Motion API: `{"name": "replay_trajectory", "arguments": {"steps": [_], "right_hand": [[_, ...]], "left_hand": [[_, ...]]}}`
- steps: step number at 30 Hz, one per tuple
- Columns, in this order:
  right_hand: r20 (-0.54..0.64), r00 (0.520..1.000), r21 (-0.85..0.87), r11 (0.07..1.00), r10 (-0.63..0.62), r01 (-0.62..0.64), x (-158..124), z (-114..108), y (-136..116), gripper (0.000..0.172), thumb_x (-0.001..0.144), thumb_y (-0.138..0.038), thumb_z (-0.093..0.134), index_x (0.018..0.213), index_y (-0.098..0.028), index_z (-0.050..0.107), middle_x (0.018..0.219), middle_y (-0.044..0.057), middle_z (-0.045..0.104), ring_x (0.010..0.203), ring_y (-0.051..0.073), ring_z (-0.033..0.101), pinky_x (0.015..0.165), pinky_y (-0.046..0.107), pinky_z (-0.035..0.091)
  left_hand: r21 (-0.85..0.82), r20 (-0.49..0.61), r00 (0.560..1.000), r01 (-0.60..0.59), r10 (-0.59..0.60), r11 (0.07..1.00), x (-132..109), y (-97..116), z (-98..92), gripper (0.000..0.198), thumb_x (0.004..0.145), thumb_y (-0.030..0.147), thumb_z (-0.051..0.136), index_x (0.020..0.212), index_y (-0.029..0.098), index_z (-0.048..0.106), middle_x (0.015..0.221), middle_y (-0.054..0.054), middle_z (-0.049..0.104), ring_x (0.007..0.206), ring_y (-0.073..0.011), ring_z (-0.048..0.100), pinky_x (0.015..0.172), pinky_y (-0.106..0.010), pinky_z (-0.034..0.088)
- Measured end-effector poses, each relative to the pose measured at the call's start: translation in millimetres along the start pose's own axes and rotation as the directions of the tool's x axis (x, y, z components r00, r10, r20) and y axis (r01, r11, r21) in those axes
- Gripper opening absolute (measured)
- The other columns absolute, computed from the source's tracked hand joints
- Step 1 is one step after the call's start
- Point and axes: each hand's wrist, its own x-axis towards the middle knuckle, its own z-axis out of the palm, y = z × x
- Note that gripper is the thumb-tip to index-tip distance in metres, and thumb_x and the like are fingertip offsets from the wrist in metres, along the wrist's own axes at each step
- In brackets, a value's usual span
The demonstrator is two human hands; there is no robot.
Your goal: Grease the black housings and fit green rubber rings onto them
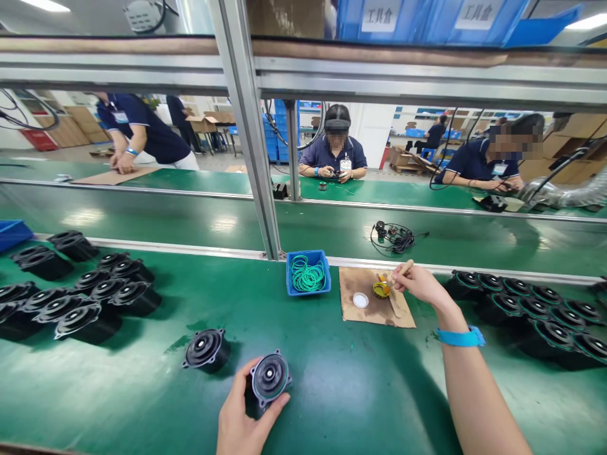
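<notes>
In the head view, my left grip [241,406] pinches a black housing [270,378], thumb at its lower right, fingers at its left; its round ringed face is tilted toward the camera. I cannot tell whether its base touches the green tabletop [332,385]. A second housing [207,347] stands upright just beside it, to the left. My right grip [421,284] is pressed together on a wooden handle [403,270], held over a small yellow container [380,290]. The container sits on a cardboard sheet [353,312], with a white disc [360,300] to its left. Left of the sheet stands a blue bin [308,292] containing green rings [307,274]. Further housings stand in groups at far left [135,294] and far right [552,338].
</notes>
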Motion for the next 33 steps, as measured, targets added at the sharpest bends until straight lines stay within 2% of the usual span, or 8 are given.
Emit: {"name": "replay_trajectory", "arguments": {"steps": [10, 14, 25, 33], "right_hand": [[-0.016, 1.0, -0.022, 1.0, -0.014, 0.014, 4.6, 2.0, 8.3, 0.013, 0.085, -0.021, 0.062, 0.073, -0.02, 0.059, 0.06, 0.003, 0.071, 0.061, 0.021, 0.072, 0.062, 0.027, 0.057], [-0.013, 0.999, -0.029, 0.999, -0.03, 0.03, 4.5, 5.0, 6.6, 0.013, 0.087, -0.02, 0.059, 0.074, -0.021, 0.059, 0.06, 0.002, 0.071, 0.061, 0.02, 0.072, 0.063, 0.026, 0.057], [-0.045, 0.998, -0.068, 0.997, -0.034, 0.031, -1.3, -1.6, 0.7, 0.016, 0.087, -0.025, 0.06, 0.071, -0.021, 0.058, 0.059, 0.003, 0.071, 0.06, 0.021, 0.072, 0.058, 0.025, 0.055], [-0.138, 0.988, -0.083, 0.995, -0.064, 0.053, -1.2, -2.3, -4.3, 0.017, 0.089, -0.029, 0.06, 0.075, -0.02, 0.062, 0.068, 0.007, 0.076, 0.065, 0.024, 0.074, 0.064, 0.029, 0.057]], "left_hand": [[-0.022, 0.011, 1.0, -0.015, 0.015, 1.0, 0.2, 0.5, -0.6, 0.059, 0.065, 0.064, 0.075, 0.107, 0.024, 0.062, 0.098, -0.003, 0.075, 0.088, -0.0288, 0.072, 0.086, -0.04, 0.055], [-0.029, 0.038, 0.999, -0.01, 0.011, 1.0, 0.0, -0.6, -1.2, 0.06, 0.065, 0.062, 0.075, 0.109, 0.023, 0.061, 0.101, -0.005, 0.075, 0.092, -0.03, 0.071, 0.087, -0.042, 0.055], [-0.049, 0.017, 1.0, -0.016, 0.017, 0.999, -0.3, -7.2, 1.2, 0.061, 0.065, 0.062, 0.076, 0.11, 0.023, 0.061, 0.103, -0.006, 0.075, 0.093, -0.0305, 0.072, 0.088, -0.042, 0.055], [-0.029, 0.008, 1.0, -0.026, 0.026, 0.999, -0.1, -3.9, 0.2, 0.06, 0.065, 0.063, 0.075, 0.108, 0.023, 0.062, 0.099, -0.006, 0.076, 0.09, -0.0305, 0.073, 0.085, -0.042, 0.057]]}}
